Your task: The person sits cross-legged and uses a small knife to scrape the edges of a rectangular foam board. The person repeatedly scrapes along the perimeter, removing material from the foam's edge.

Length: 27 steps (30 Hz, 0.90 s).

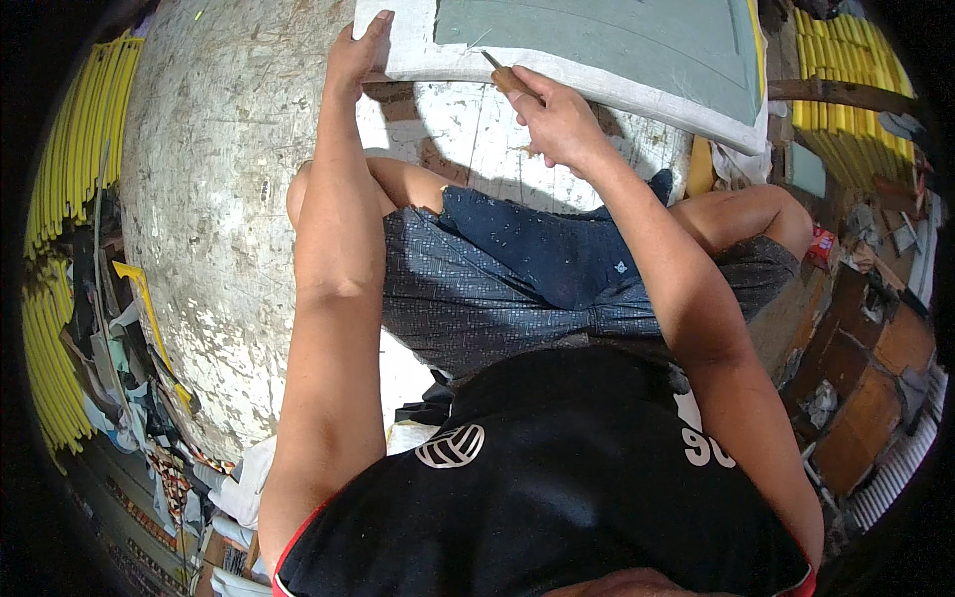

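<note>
A panel with a grey-green middle (597, 35) and a white cloth border (637, 97) lies at the far side, cut off by the top of the view. Around the border's left end, my left hand (360, 55) is closed, thumb on top and the other fingers mostly hidden. My right hand (565, 121) grips a wooden-handled tool (510, 82) with a thin metal shaft. Its tip points away and left, at the seam where border meets middle; whether it is an awl or a screwdriver I cannot tell. Loose threads (477, 42) stick up beside the tip.
I sit cross-legged on a worn white-painted board (219, 199). Dark blue cloth (537, 249) covers my lap. Yellow slats stand stacked at left (90, 129) and far right (856, 80). Scraps and a yellow-edged strip (149, 318) lie along the board's left edge.
</note>
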{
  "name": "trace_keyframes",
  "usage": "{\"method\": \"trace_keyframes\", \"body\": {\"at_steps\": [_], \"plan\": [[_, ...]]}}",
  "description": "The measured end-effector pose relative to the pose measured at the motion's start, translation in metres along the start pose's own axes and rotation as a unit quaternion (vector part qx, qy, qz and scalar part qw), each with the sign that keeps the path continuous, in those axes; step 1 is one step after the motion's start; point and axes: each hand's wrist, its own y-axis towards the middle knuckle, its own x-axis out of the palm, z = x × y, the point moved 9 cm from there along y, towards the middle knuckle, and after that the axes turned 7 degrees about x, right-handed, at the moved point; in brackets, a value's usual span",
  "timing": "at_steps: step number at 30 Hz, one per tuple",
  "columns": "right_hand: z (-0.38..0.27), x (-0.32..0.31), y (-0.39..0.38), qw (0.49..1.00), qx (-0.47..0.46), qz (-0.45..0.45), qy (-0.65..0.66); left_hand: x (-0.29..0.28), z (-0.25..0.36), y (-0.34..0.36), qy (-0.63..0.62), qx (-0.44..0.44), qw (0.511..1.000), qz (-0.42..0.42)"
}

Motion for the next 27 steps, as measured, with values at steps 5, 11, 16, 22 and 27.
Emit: {"method": "trace_keyframes", "body": {"at_steps": [5, 11, 16, 22, 27], "plan": [[0.0, -0.001, 0.0, 0.996, 0.032, -0.023, 0.081, 0.002, -0.016, 0.012, -0.024, 0.01, 1.0, -0.011], [-0.013, 0.019, 0.001, 0.999, 0.034, -0.036, 0.018, 0.003, -0.024, 0.012, 0.003, 0.022, 0.999, -0.03], [0.0, 0.023, -0.002, 0.977, -0.085, 0.121, -0.155, 0.006, -0.006, 0.009, 0.004, 0.062, 0.998, -0.031], [0.003, 0.022, 0.0, 0.944, -0.179, 0.168, -0.222, 0.0, -0.007, 0.014, 0.007, 0.045, 0.999, -0.003], [0.021, 0.014, 0.006, 0.943, -0.134, 0.142, -0.27, 0.004, -0.005, 0.006, 0.003, 0.026, 1.0, -0.016]]}}
